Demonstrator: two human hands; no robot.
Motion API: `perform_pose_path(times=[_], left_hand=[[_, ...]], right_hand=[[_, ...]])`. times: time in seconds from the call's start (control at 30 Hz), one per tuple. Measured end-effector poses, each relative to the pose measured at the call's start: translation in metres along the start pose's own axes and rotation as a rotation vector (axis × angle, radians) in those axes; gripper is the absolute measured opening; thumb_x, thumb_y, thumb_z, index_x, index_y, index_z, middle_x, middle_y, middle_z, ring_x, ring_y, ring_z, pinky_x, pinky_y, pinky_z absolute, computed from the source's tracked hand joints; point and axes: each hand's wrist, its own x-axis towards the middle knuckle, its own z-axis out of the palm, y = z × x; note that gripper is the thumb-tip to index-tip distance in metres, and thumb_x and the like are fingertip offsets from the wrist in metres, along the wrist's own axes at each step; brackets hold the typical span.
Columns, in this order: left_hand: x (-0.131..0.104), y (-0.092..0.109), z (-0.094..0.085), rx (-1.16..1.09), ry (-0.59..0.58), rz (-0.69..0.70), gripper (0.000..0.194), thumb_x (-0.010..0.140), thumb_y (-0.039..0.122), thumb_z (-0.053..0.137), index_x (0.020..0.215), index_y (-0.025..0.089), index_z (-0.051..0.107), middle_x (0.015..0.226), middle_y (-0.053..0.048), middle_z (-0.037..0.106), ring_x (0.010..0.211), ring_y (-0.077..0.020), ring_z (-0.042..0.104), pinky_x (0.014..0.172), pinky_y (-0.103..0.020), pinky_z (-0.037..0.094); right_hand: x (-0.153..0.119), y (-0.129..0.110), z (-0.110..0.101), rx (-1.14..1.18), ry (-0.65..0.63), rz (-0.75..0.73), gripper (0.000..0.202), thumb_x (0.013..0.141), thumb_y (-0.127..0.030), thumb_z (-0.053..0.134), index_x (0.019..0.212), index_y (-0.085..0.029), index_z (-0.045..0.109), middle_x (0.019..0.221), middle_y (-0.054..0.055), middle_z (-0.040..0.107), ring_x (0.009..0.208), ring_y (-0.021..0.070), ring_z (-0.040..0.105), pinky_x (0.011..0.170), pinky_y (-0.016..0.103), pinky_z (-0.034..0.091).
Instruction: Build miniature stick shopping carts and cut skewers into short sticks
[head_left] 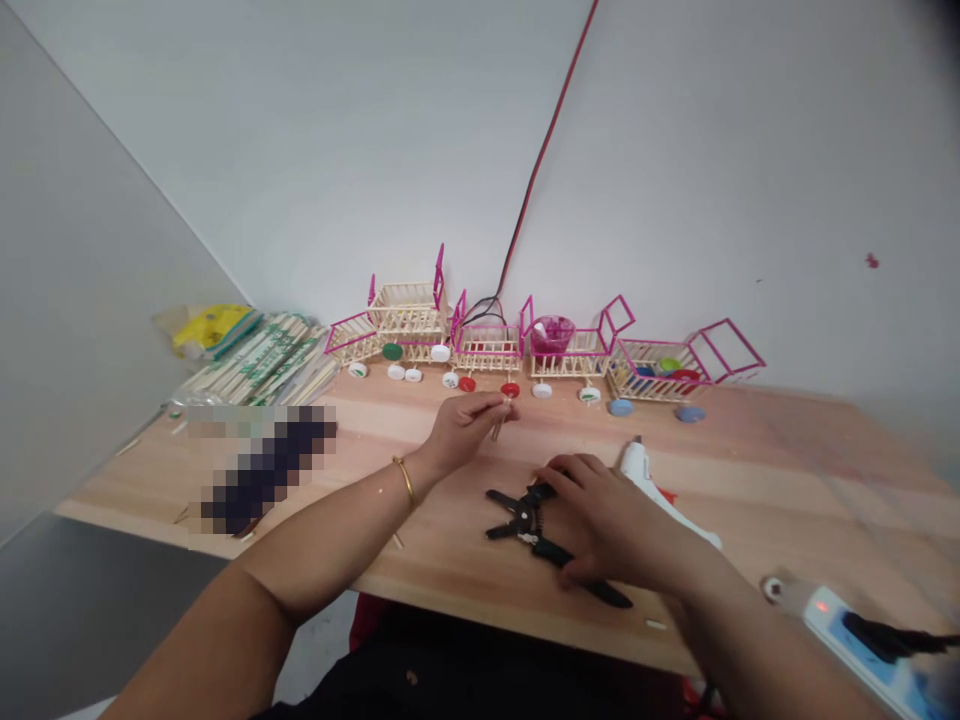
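My left hand, a gold bangle at its wrist, is closed in a pinch above the middle of the table. Between its fingertips is a short wooden stick; the fingers partly hide it. My right hand lies over the black-handled wire-stripper pliers, its fingers and thumb around the two handles. The pliers rest on the tabletop with their jaws apart, pointing left. A white glue gun lies just beyond my right hand.
Along the wall stand several small stick-built carts with magenta trim and bottle-cap wheels. Packs of wooden sticks and a yellow bag lie at the back left. A dark blurred object is at left. A power strip sits at right.
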Motion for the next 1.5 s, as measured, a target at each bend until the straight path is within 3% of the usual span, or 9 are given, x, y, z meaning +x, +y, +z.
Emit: perform_pose_path(times=[0.13, 0.23, 0.4, 0.53, 0.63, 0.73, 0.9, 1.2, 1.5], left_hand=[[-0.001, 0.002, -0.002, 0.087, -0.025, 0.04, 0.025, 0.089, 0.034, 0.055, 0.084, 0.016, 0.071, 0.083, -0.005, 0.074, 0.079, -0.0138, 0.068, 0.074, -0.023, 0.052], [0.0, -0.001, -0.004, 0.054, -0.029, 0.013, 0.025, 0.089, 0.035, 0.055, 0.084, 0.016, 0.071, 0.083, -0.005, 0.073, 0.08, -0.014, 0.068, 0.075, -0.023, 0.052], [0.003, -0.002, -0.006, -0.124, 0.004, -0.083, 0.025, 0.086, 0.036, 0.059, 0.082, 0.013, 0.069, 0.081, -0.006, 0.072, 0.078, -0.0156, 0.068, 0.077, -0.027, 0.054], [0.002, 0.005, -0.005, -0.054, -0.099, -0.042, 0.028, 0.089, 0.035, 0.055, 0.077, 0.013, 0.069, 0.078, -0.006, 0.071, 0.076, -0.0136, 0.066, 0.075, -0.025, 0.052], [-0.001, 0.009, -0.003, -0.023, -0.15, 0.008, 0.028, 0.09, 0.034, 0.054, 0.078, 0.013, 0.07, 0.079, -0.006, 0.071, 0.077, -0.0132, 0.065, 0.074, -0.024, 0.051], [-0.004, 0.011, -0.001, 0.006, -0.181, 0.083, 0.024, 0.09, 0.03, 0.055, 0.081, 0.013, 0.07, 0.079, -0.007, 0.071, 0.075, -0.0126, 0.066, 0.072, -0.022, 0.05], [-0.006, 0.014, 0.004, 0.046, -0.244, 0.183, 0.02, 0.09, 0.023, 0.052, 0.087, 0.013, 0.069, 0.08, -0.007, 0.072, 0.076, -0.0126, 0.067, 0.073, -0.023, 0.051], [-0.009, 0.017, 0.007, 0.073, -0.282, 0.202, 0.021, 0.091, 0.022, 0.05, 0.089, 0.015, 0.07, 0.088, -0.007, 0.073, 0.082, -0.0139, 0.068, 0.075, -0.026, 0.053], [-0.008, 0.005, 0.007, 0.17, -0.207, 0.332, 0.018, 0.089, 0.018, 0.051, 0.092, 0.016, 0.069, 0.091, -0.008, 0.074, 0.083, -0.0146, 0.069, 0.078, -0.026, 0.053]], right_hand=[[0.001, -0.011, 0.004, 0.025, 0.006, 0.012, 0.073, 0.052, -0.027, 0.079, 0.12, -0.022, 0.054, 0.118, 0.012, 0.055, 0.109, 0.0327, 0.049, 0.089, 0.047, 0.044], [0.002, -0.014, -0.004, 0.071, 0.02, 0.0, 0.06, 0.056, -0.02, 0.072, 0.115, -0.021, 0.057, 0.111, 0.012, 0.058, 0.105, 0.0313, 0.052, 0.088, 0.046, 0.045], [-0.002, -0.006, -0.036, 0.389, -0.002, -0.141, 0.053, 0.069, -0.022, 0.059, 0.121, -0.02, 0.052, 0.108, 0.01, 0.063, 0.095, 0.025, 0.06, 0.084, 0.038, 0.049], [-0.004, -0.002, -0.045, 0.583, 0.132, -0.153, 0.043, 0.082, -0.028, 0.048, 0.124, -0.019, 0.047, 0.103, 0.009, 0.064, 0.084, 0.0208, 0.061, 0.074, 0.033, 0.051], [0.003, 0.0, -0.036, 0.416, 0.337, -0.028, 0.047, 0.076, -0.02, 0.052, 0.123, -0.021, 0.046, 0.105, 0.009, 0.061, 0.084, 0.0206, 0.06, 0.074, 0.034, 0.051], [0.012, 0.005, -0.027, 0.179, 0.458, -0.014, 0.05, 0.071, -0.018, 0.056, 0.121, -0.02, 0.047, 0.112, 0.012, 0.056, 0.103, 0.0278, 0.054, 0.089, 0.044, 0.046], [0.02, 0.012, -0.021, -0.011, 0.443, -0.004, 0.057, 0.067, -0.021, 0.061, 0.122, -0.015, 0.046, 0.113, 0.015, 0.054, 0.107, 0.0328, 0.048, 0.092, 0.05, 0.041], [0.02, 0.008, -0.019, -0.004, 0.452, -0.037, 0.059, 0.067, -0.022, 0.06, 0.124, -0.019, 0.046, 0.113, 0.014, 0.055, 0.106, 0.0342, 0.049, 0.09, 0.052, 0.04], [0.025, 0.01, -0.015, -0.015, 0.476, -0.047, 0.061, 0.066, -0.021, 0.063, 0.124, -0.017, 0.044, 0.115, 0.016, 0.054, 0.108, 0.0328, 0.048, 0.093, 0.051, 0.04]])
